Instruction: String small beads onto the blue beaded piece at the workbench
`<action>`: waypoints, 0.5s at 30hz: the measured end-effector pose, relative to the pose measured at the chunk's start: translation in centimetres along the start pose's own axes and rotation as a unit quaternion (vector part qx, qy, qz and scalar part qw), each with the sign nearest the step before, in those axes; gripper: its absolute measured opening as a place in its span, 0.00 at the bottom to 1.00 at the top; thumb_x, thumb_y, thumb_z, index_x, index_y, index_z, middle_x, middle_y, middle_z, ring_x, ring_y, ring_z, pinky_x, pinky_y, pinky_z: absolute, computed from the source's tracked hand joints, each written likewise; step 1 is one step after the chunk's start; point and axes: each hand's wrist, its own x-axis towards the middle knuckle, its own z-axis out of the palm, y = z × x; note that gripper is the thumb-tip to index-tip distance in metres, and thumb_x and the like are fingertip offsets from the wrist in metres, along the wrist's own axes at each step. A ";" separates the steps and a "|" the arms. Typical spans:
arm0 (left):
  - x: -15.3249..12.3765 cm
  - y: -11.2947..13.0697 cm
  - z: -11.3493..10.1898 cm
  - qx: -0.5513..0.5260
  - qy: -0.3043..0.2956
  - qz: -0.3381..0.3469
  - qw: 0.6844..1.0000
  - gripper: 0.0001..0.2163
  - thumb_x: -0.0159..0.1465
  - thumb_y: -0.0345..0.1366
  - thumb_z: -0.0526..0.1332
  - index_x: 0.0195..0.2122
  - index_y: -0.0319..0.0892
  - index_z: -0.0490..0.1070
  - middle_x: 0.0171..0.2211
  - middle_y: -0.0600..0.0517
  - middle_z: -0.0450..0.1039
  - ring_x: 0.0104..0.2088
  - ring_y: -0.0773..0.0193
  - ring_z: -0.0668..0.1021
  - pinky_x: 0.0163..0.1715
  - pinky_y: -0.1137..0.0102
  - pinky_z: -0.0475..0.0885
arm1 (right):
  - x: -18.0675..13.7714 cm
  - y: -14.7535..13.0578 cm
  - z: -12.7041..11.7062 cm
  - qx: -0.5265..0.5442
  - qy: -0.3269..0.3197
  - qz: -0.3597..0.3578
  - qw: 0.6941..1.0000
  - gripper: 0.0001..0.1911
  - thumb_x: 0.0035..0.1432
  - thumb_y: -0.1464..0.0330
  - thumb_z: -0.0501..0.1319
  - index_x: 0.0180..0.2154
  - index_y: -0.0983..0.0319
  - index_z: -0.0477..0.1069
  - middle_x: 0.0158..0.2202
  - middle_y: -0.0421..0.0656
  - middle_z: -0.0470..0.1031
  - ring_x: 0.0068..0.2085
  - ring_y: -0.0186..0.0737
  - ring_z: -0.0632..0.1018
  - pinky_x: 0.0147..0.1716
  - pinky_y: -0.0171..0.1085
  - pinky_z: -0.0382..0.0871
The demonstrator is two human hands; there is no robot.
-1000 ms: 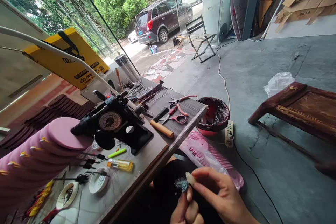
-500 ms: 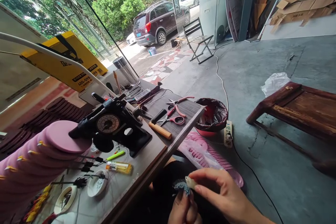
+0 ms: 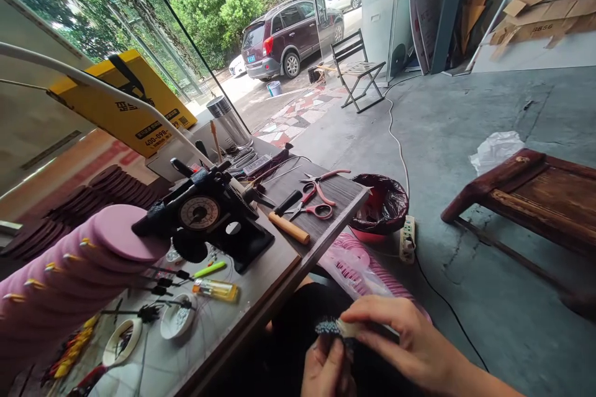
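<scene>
At the bottom centre of the frame, the person's right hand (image 3: pixel 410 344) is pinching a small pale stick-like piece (image 3: pixel 350 328) in a thumb-and-forefinger grip, its long axis running roughly level toward the left. There it is meeting a tiny dark blue bristly tuft (image 3: pixel 327 326), which the left hand (image 3: pixel 326 372) is holding from below with fingers pressed together around it. Both hands are working in front of the lap, off the near edge of the grey-topped bench (image 3: pixel 261 288).

On the bench, toward lower left, a yellow lighter (image 3: pixel 216 289) is lying beside a small round white dish (image 3: pixel 176 321) whose contents are too small to tell. Left of it, a row of pink discs (image 3: pixel 69 273) is leaning against a black hand-cranked winder with a round dial (image 3: pixel 205 220). Farther back, red-handled scissors (image 3: pixel 311 208) are lying near a wooden-handled tool (image 3: pixel 288 227). Beyond the bench end, a red bin lined with a dark bag (image 3: pixel 382 205) is standing on the floor; its inside cannot be made out.
</scene>
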 end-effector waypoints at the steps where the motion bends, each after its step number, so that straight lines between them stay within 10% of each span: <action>1: 0.0 0.0 0.2 -0.001 0.018 0.008 1.000 0.14 0.41 0.44 0.70 0.19 0.39 0.70 0.08 0.63 0.51 0.11 0.79 0.53 0.11 0.82 0.49 | -0.1 0.0 0.0 -0.014 -0.011 -0.015 1.000 0.09 0.56 0.70 0.56 0.37 0.61 0.73 0.34 0.42 0.76 0.36 0.36 0.76 0.37 0.33 0.68; 9: -0.2 -0.1 1.3 0.005 0.023 0.045 0.999 0.16 0.36 0.43 0.73 0.16 0.37 0.71 0.15 0.56 0.65 0.19 0.73 0.64 0.20 0.78 0.60 | 1.5 0.9 0.0 -0.031 -0.012 -0.037 0.999 0.10 0.57 0.71 0.54 0.38 0.62 0.72 0.34 0.43 0.76 0.36 0.35 0.75 0.37 0.33 0.68; 15: -0.1 0.0 0.1 0.033 -0.021 0.005 0.999 0.13 0.44 0.43 0.70 0.22 0.38 0.72 0.09 0.62 0.52 0.10 0.79 0.49 0.11 0.79 0.44 | 0.3 1.0 -1.0 -0.035 -0.041 -0.048 0.997 0.10 0.56 0.71 0.55 0.39 0.59 0.73 0.35 0.43 0.76 0.36 0.36 0.76 0.37 0.34 0.68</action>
